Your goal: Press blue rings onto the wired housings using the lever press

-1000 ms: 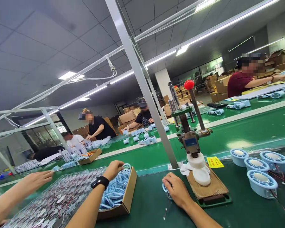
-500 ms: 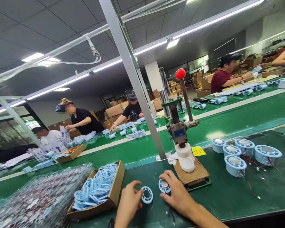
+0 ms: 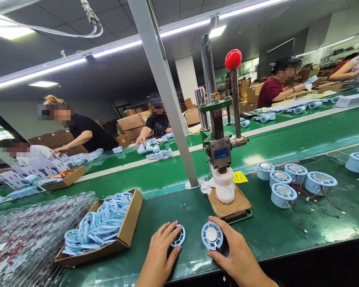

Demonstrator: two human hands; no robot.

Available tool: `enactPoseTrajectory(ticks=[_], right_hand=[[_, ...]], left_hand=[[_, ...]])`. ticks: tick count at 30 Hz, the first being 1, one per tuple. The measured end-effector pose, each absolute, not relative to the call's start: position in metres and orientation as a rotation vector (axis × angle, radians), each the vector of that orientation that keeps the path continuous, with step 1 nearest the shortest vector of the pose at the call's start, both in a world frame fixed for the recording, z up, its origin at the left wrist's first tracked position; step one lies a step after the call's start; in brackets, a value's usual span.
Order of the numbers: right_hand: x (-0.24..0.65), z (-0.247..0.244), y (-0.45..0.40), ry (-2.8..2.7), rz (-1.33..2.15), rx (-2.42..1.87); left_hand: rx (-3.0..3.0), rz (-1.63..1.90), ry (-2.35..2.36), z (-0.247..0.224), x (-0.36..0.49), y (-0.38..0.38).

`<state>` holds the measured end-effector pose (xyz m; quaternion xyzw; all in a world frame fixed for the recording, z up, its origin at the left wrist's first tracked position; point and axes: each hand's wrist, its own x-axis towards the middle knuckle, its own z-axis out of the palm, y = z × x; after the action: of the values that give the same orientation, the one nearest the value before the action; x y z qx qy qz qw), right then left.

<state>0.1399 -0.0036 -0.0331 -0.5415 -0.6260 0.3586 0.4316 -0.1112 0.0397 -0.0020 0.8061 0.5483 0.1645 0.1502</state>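
Note:
My right hand (image 3: 237, 251) grips a round light-blue spoked housing (image 3: 212, 236) between thumb and fingers. The housing has a silver disc in its centre and faces up; dark wire shows below the hand. To the left, my left hand (image 3: 161, 249) reaches over a light-blue ring (image 3: 182, 237) on the dark green bench. Its fingers are stretched across the ring, with the thumb apart at the lower edge, and they cover the ring's left part. Behind my right hand stands a hand press (image 3: 223, 153) with a red knob and white round pads.
A cardboard box (image 3: 134, 217) of blue rings lies left, beside plastic-wrapped parts (image 3: 32, 235). Several finished-looking round housings (image 3: 284, 195) with red and black wires sit right. Beyond a metal post (image 3: 164, 87) runs a green conveyor (image 3: 155, 175), with several co-workers behind it.
The view has shifted, so most things appear further left. My left hand has moved over the ring and its fingers have stretched out. The housing in my right hand now shows more fully.

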Motion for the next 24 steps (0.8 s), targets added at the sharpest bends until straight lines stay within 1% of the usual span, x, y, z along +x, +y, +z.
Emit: enactPoseTrajectory(ticks=[3,6,10,13,15,18,24], right_hand=[[0.139,-0.038,-0.002,-1.538,0.906,-1.374],[0.139,-0.047,0.000,-1.563,0.836,-1.326],[0.140,-0.061,0.003,-1.637,0.731,-1.244],[0.140,-0.069,0.006,-1.646,0.662,-1.230],[0.140,-0.072,0.008,-1.650,0.618,-1.223],[0.141,-0.074,0.010,-1.657,0.564,-1.183],[0.141,-0.077,0.013,-1.637,0.522,-1.124]], left_hand=[[2.022,0.711,1.675,-0.006,-0.095,0.039],[1.849,0.866,1.566,-0.003,-0.060,0.031],[1.960,0.829,1.424,0.008,-0.015,0.022],[2.016,0.690,1.445,0.016,-0.001,0.022],[1.991,0.666,1.498,0.017,0.002,0.023],[1.929,0.788,1.516,0.011,0.001,0.023],[1.959,1.039,1.331,-0.014,-0.003,0.022]])
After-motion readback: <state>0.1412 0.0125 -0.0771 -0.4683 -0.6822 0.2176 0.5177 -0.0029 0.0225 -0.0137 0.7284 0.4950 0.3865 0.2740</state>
